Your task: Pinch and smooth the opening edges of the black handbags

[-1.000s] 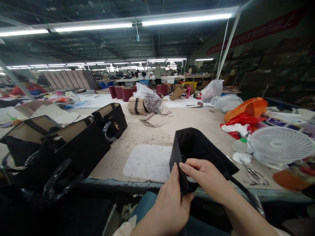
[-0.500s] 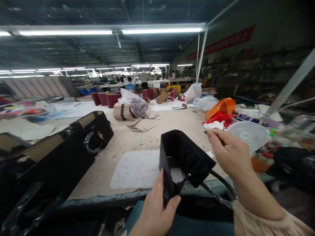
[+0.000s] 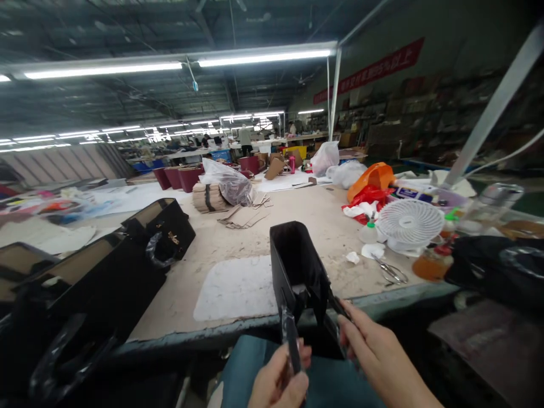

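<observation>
- Workshop table (image 3: 238, 243) lies under strip lights (image 3: 263, 58).
- Black bag (image 3: 293, 258) sits open-topped at its near edge.
- Left hand (image 3: 278, 377) grips the bag's plastic-wrapped left handle (image 3: 291, 334).
- Right hand (image 3: 365, 337) grips the right handle (image 3: 338, 309).
- Scissors (image 3: 387, 268) lie at right.

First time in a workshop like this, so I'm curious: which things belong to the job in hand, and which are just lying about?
In the job:
black bag, held by left hand and right hand
strap, in the left hand
probably similar bags at left, untouched

Apparently just lying about:
white fan
scissors
bottle with green cap
</observation>
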Demonstrator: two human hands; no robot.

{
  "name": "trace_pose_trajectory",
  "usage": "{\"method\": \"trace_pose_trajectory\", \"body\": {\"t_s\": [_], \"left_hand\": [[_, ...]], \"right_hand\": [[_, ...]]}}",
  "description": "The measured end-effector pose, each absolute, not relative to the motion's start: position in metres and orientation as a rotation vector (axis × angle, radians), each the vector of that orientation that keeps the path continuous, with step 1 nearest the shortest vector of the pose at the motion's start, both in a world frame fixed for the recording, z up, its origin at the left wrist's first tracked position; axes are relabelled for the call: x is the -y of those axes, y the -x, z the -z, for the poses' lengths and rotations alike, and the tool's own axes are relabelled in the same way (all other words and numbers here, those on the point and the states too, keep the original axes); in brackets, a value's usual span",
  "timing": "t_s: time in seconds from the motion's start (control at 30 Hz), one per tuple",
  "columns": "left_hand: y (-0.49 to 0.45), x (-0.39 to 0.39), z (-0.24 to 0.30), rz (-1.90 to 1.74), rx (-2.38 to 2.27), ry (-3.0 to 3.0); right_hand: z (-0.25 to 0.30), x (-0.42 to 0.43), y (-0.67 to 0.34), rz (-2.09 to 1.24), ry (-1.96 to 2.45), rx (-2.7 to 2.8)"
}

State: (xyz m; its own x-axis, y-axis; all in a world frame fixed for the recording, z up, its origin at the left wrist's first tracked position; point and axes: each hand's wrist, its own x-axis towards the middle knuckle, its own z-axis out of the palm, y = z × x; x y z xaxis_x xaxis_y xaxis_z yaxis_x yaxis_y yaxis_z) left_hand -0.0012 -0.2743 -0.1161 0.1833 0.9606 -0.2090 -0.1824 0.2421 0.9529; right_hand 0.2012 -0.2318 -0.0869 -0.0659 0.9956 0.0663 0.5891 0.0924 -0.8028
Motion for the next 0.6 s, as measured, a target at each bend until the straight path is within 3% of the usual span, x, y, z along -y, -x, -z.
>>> {"method": "trace_pose_trajectory", "body": {"t_s": [0.1, 0.27, 0.6], "left_hand": [[-0.015, 0.273, 0.100, -1.134, -0.846, -0.811], [-0.027, 0.272, 0.092, -1.038, -0.777, -0.816], [-0.035, 0.275, 0.110, -0.941, -0.962, -0.932]], "right_hand": [[0.093, 0.257, -0.173, -0.860, 1.396, 1.861], [0.092, 0.273, -0.169, -0.481, 1.363, 2.031], [0.039, 0.235, -0.176, -0.650, 1.532, 1.693]]}}
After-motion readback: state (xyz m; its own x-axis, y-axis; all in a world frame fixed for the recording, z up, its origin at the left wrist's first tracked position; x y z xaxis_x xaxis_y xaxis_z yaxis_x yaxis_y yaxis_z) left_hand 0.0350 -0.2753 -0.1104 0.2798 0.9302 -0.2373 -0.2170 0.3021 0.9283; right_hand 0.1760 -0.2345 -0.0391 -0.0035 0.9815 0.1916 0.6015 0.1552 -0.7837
